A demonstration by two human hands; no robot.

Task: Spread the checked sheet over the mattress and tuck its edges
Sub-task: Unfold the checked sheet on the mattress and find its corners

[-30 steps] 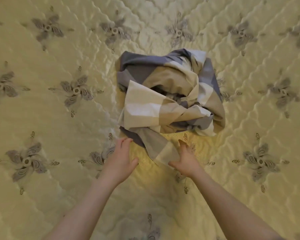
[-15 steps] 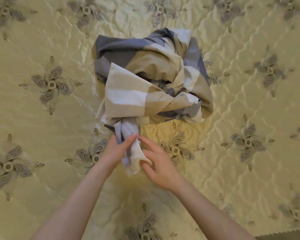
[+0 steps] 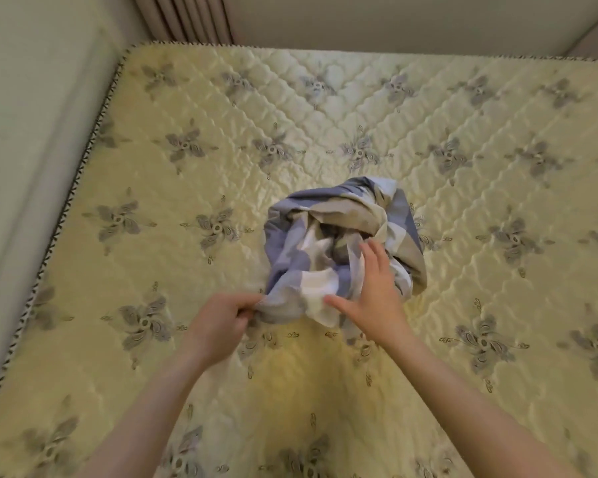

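The checked sheet (image 3: 328,232), in blue, beige and white squares, lies bunched in a heap near the middle of the quilted cream mattress (image 3: 173,277). My left hand (image 3: 218,326) pinches the heap's near left corner, fingers closed on the cloth. My right hand (image 3: 377,288) rests flat on the near right side of the heap, fingers spread, its thumb on a white fold. Most of the sheet is folded in on itself and hidden.
A padded bed frame (image 3: 32,139) runs along the mattress's left edge, and a padded headboard (image 3: 394,22) stands behind the far edge. A pleated curtain (image 3: 187,19) hangs at the far left corner. The mattress carries grey flower motifs all over.
My left hand has pulled the gripped corner out to the left. My right hand let go and moved up onto the heap. The view has pulled back, showing the mattress edges.
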